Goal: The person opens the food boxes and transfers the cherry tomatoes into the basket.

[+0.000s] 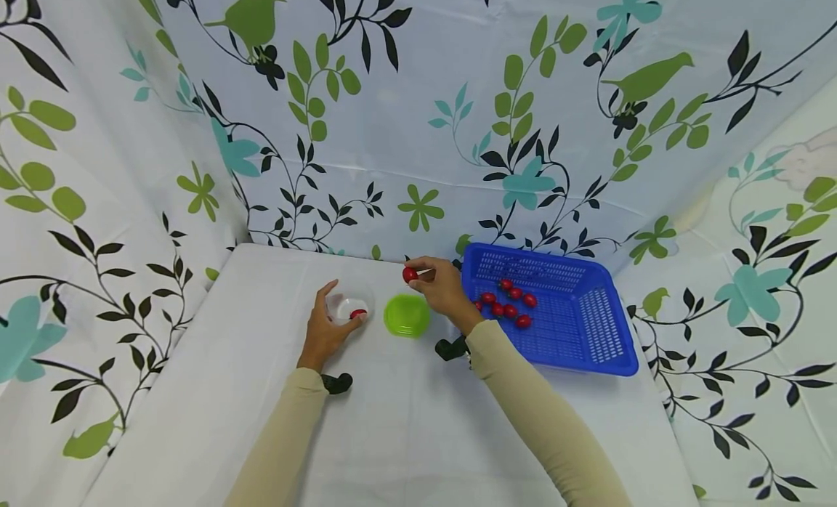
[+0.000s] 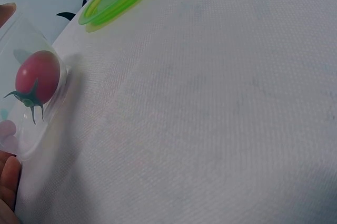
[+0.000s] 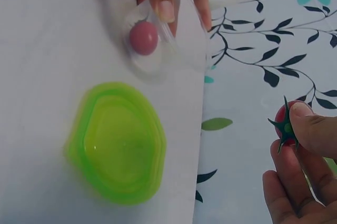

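Observation:
My left hand (image 1: 323,327) grips a clear plastic container (image 3: 150,65) from the side, its mouth tipped toward the backdrop in the right wrist view. Inside it lies a red cherry tomato (image 2: 38,76) with a green stem, seen through the wall in the left wrist view. My right hand (image 1: 443,285) pinches another cherry tomato (image 3: 287,121) between thumb and fingers, raised near the table's back edge. Its leafy green top faces the right wrist camera. Between the hands, a shallow green plastic lid (image 1: 407,316) lies on the white table.
To the right stands a blue plastic basket (image 1: 562,325) with several cherry tomatoes (image 1: 510,311), close by my right wrist. A white cloth (image 1: 392,434) covers the table. Behind and at both sides hangs a leaf-patterned curtain (image 1: 405,129).

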Demonstrator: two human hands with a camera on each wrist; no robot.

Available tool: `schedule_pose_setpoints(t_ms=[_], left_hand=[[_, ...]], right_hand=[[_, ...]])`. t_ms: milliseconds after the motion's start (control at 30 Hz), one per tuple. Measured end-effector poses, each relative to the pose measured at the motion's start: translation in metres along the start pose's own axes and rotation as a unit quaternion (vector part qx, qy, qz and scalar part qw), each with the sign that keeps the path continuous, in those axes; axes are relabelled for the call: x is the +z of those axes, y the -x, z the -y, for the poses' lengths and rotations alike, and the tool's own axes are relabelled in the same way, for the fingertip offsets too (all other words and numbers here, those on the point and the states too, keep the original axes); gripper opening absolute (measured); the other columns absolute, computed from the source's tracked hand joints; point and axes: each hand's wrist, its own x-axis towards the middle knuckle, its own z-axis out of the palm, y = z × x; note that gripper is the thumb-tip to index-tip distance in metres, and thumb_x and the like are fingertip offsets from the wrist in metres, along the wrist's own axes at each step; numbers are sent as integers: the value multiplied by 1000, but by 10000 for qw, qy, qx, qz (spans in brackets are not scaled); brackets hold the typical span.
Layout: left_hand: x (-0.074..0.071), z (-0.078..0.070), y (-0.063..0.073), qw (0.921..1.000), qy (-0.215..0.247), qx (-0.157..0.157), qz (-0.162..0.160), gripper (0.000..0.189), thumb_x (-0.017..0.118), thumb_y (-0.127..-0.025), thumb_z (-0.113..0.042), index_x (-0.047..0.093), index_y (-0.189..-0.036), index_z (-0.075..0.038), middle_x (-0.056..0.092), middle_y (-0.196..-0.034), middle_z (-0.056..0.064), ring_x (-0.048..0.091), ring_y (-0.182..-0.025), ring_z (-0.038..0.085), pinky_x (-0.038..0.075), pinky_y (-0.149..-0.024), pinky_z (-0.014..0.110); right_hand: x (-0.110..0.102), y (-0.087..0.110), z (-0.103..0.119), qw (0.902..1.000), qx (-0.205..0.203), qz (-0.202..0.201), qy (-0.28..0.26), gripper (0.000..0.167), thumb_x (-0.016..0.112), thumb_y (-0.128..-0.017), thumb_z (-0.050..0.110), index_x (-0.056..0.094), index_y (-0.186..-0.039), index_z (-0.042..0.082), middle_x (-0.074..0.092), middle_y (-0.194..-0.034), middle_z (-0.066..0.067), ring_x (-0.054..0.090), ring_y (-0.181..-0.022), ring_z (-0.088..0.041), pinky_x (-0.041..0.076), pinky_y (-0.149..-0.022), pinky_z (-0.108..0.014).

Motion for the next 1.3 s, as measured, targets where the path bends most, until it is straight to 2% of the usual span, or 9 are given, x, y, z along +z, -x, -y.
schedule_pose_setpoints(t_ms=[400,633,900,1133,1300], left_hand=[[-1,-1,1,10000,-11,-6,8,103,88,-87,-44,23,-166,-40,40,-166,16,33,-157,39,30,-127,66],[0,1,-2,10000,-32,44,-42,102,88,-87,-44,23,-166,-41,41,-166,15,35,-155,38,32,-126,67],[1,1,-3,10000,1,48,-29,103,89,-87,-39,24,-167,-35,43,-165,17,39,-152,39,34,-124,66],[1,2,-3,10000,-4,80,-39,103,89,-87,-40,24,-167,-38,41,-166,17,38,-153,39,33,-125,67],[0,1,-2,9999,-3,94,-72,103,89,-87,-40,24,-167,-37,42,-165,18,38,-153,40,33,-125,68]], right_hand=[[-25,8,-15,9999,73,-149,24,38,76,-97,3,74,-133,12,73,-131,-8,70,-110,-27,63,-93,-38],[-38,12,-23,9997,103,-205,48,36,76,-97,3,76,-130,18,73,-132,-6,70,-110,-25,62,-93,-39],[-52,18,-30,9993,125,-301,161,37,75,-97,3,75,-131,18,73,-134,-6,69,-112,-27,62,-96,-41],[-65,22,-36,9988,135,-441,170,36,76,-97,4,76,-130,19,71,-136,-6,70,-112,-28,62,-97,-45],[-74,24,-42,9981,343,-490,139,39,75,-98,5,75,-133,21,69,-139,-6,69,-113,-29,64,-93,-49]])
